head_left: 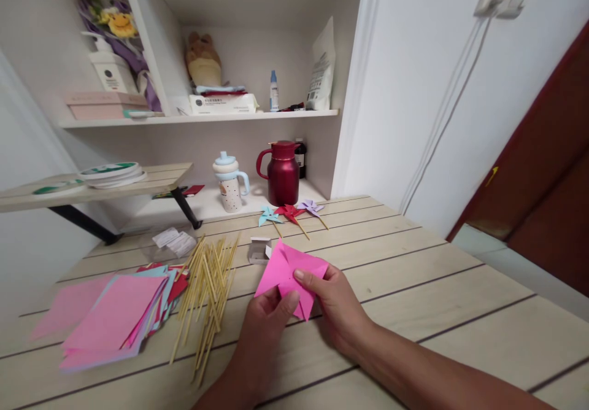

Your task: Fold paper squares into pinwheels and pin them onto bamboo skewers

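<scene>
Two hands on one pink fold

I see the left hand (269,312) and right hand (331,302) pinching the folded pink paper (288,272) between thumbs and fingers, just above the wooden table (414,287). Left of my fingers lie bamboo sticks (207,287) and a coloured paper stack (115,318). Beyond the fingertips: a small white box (259,250), then three finished pinwheels (289,213).

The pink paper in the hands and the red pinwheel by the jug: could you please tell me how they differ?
The pink paper is held above the table by the left hand and right hand; the red pinwheel lies on the table, untouched. The pink paper has no stick; the red pinwheel is mounted on one. The pink paper looks larger, though nearer the camera. Both are folded coloured paper.
</scene>
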The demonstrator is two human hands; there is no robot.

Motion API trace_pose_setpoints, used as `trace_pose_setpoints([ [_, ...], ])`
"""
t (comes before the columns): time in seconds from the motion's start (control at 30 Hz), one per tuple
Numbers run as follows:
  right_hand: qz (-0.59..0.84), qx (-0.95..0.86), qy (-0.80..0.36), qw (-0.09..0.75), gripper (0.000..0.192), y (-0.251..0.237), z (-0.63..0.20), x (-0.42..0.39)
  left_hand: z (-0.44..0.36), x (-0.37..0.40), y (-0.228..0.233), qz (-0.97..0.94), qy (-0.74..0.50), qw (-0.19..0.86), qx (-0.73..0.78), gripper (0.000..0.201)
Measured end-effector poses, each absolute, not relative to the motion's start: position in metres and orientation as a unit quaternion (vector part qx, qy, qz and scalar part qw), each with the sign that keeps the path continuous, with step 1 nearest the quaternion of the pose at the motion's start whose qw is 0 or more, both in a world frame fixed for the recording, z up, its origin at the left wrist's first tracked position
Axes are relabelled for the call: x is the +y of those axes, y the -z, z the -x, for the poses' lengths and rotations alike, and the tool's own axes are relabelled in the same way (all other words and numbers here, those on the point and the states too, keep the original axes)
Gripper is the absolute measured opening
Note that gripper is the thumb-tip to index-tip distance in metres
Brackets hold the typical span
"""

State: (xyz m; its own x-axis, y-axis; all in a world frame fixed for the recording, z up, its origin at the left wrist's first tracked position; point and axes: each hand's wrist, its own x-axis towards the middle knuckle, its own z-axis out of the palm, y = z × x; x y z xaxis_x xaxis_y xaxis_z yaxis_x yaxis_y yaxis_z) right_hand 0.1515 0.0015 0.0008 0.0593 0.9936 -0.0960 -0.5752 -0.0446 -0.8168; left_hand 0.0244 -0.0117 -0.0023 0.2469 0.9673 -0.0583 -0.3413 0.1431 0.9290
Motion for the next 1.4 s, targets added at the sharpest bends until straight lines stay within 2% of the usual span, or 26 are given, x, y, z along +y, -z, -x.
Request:
trace_pose_setpoints([
  [0.23, 0.358, -0.27, -0.64, 0.624, 0.034, 0.004, -0.152, 0.004, -0.023, -0.012, 0.009, -0.429, -0.512, 0.646, 0.368, 0.048],
  [0.37, 0.317, -0.246, -0.659, 0.636, 0.033, 0.006, -0.158, 0.011, -0.021, -0.001, 0.019, -0.41, -0.516, 0.661, 0.36, 0.071],
  [0.43, 0.31, -0.242, -0.66, 0.641, 0.032, 0.004, -0.161, 0.013, -0.02, 0.003, 0.02, -0.408, -0.506, 0.677, 0.346, 0.075],
  [0.6, 0.318, -0.247, -0.661, 0.633, 0.035, -0.001, -0.16, 0.008, -0.019, -0.004, 0.015, -0.443, -0.5, 0.673, 0.318, 0.047],
  [0.67, 0.326, -0.252, -0.654, 0.634, 0.034, -0.002, -0.159, 0.005, -0.019, -0.009, 0.015, -0.455, -0.494, 0.667, 0.323, 0.042],
  [0.9, 0.33, -0.282, -0.644, 0.63, 0.03, -0.004, -0.157, 0.001, -0.019, -0.01, 0.015, -0.453, -0.493, 0.651, 0.359, 0.034],
  [1.17, 0.334, -0.283, -0.656, 0.615, 0.032, -0.001, -0.157, 0.002, -0.019, -0.01, 0.007, -0.443, -0.505, 0.586, 0.453, 0.035],
  [1.4, 0.333, -0.299, -0.664, 0.6, 0.031, -0.002, -0.155, -0.002, -0.021, -0.011, 0.002, -0.436, -0.526, 0.54, 0.492, 0.026],
])
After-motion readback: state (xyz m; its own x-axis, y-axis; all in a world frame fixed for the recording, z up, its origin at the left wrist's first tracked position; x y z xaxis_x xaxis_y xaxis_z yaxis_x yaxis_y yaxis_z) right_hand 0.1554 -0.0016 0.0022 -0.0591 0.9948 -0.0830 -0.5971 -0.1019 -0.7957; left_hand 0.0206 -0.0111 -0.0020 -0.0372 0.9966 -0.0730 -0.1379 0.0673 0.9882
